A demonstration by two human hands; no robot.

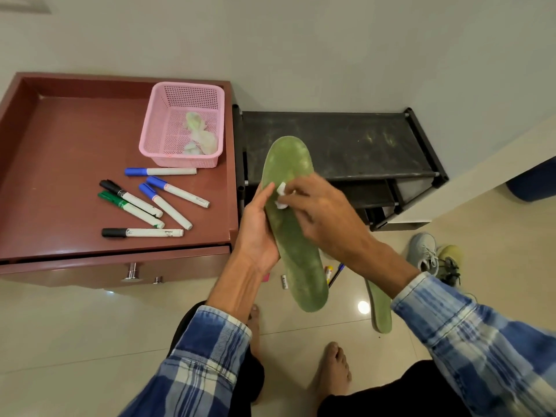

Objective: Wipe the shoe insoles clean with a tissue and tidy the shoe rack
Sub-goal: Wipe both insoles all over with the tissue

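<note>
Wiping is in progress on one green insole (301,266), held upright-ish in front of the person, toe end far, heel end near. The left hand (258,227) grips it along its left edge, thumb laid over the face. The right hand (319,215) pinches a small white tissue (281,194) and presses it on the insole's upper middle. The two hands are close together, both clamped on the work.

Findings on progress:
- The held insole shows pale dusty patches at the toe and towards the heel, so it is judged only partly cleaned.
- A second insole (380,311) lies on the floor tiles to the right, near the person's feet; its condition cannot be judged from this angle.
- A pink basket (156,127) on the brown cabinet (60,176) at left holds crumpled used tissues (200,136) (green-tinged, which suggests some wiping is already done).
- The black shoe rack (346,145) stands against the far wall, its top shelf bare and streaked with dust. A grey shoe (424,254) and a yellowish shoe (451,254) sit on the floor near its right end, not on the rack.
- Markers (150,203) lie loose on the cabinet top; a pen (335,275) and small oddments lie on the floor beneath the insole.

Assessment: the task is at an early-to-middle stage. Outstanding, by this evidence: finishing this insole, checking the second, refitting both, and putting shoes and rack in order
</note>
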